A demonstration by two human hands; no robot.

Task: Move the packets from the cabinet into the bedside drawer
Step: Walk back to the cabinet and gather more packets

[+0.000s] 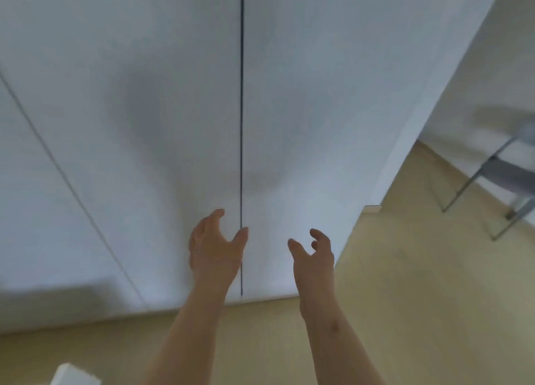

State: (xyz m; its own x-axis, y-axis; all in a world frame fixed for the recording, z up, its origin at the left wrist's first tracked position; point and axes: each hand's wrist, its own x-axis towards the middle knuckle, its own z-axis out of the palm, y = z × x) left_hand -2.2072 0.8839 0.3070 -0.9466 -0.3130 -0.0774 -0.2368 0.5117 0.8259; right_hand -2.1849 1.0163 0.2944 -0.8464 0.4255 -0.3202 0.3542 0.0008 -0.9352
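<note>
Both hands are up at the white cabinet [318, 66], and its doors are closed. The left hand [215, 245] hovers by the dark centre seam [241, 109], the right hand [314, 257] just beside it. Each grip is apart, fingers loosely curled, empty. The packets are out of sight, presumably behind those doors. No handle shows, so fingertips may slip off the flat door edge.

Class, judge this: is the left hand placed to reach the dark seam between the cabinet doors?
Likely yes: the left hand is empty, its thumb close beside the seam, with nothing between.
</note>
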